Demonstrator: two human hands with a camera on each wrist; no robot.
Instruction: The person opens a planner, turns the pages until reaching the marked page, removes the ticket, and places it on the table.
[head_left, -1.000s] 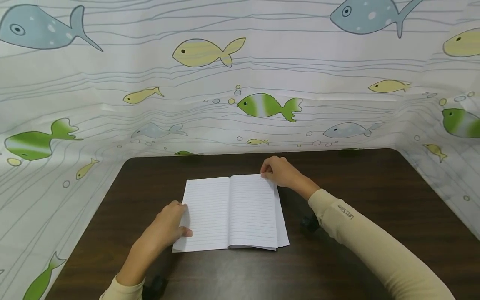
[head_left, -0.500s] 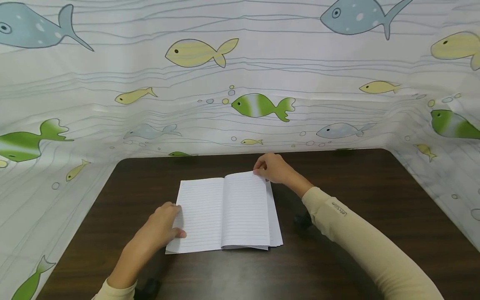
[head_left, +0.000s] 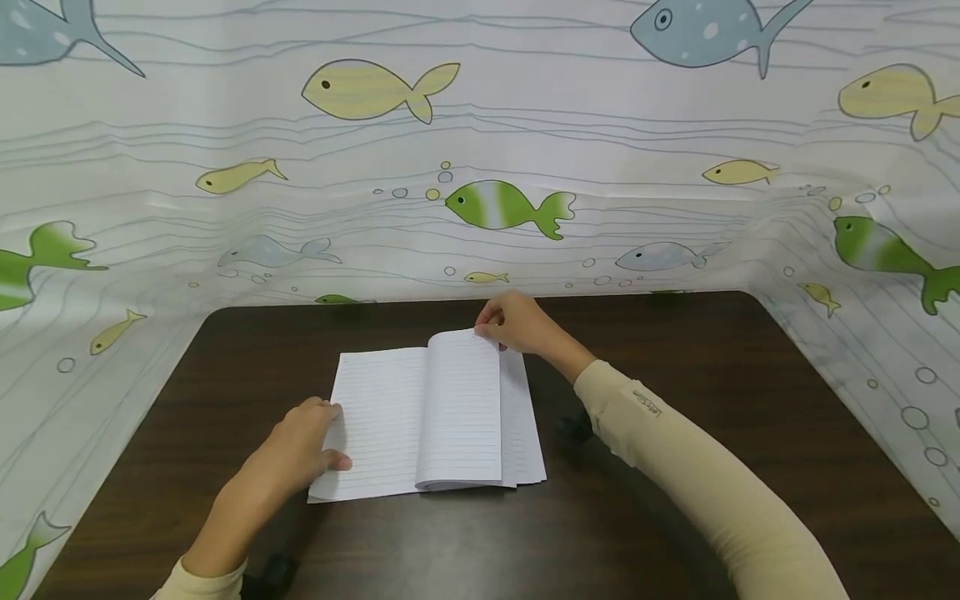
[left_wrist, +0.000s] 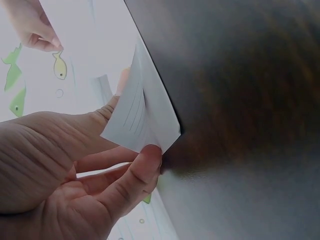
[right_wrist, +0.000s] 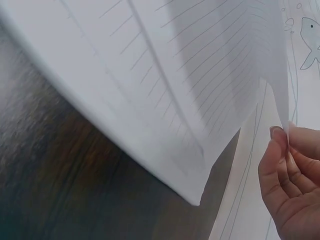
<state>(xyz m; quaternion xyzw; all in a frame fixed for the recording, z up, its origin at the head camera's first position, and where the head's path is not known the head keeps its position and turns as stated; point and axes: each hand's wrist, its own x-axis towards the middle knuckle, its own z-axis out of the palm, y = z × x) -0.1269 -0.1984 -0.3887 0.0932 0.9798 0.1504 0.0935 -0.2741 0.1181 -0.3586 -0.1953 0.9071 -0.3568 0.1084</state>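
A lined notebook lies spread on the dark table, its right-hand leaf lifted and bowing toward the spine. My right hand pinches that page by its top right corner, between thumb and fingertips. The right wrist view shows the raised paper gripped by the right fingers, with more sheets lying below it. At the notebook's left edge, my left hand holds on, thumb over the page. In the left wrist view a paper corner sits between the left thumb and fingers.
The dark wood table stretches around the notebook. Behind and beside it hangs a white sheet printed with fish. A small black object shows by the right wrist, and another dark one by the left wrist.
My right hand has drawn the page's corner up and leftward, so the leaf curves more and bares more of the sheets beneath. My left hand keeps its hold at the left edge.
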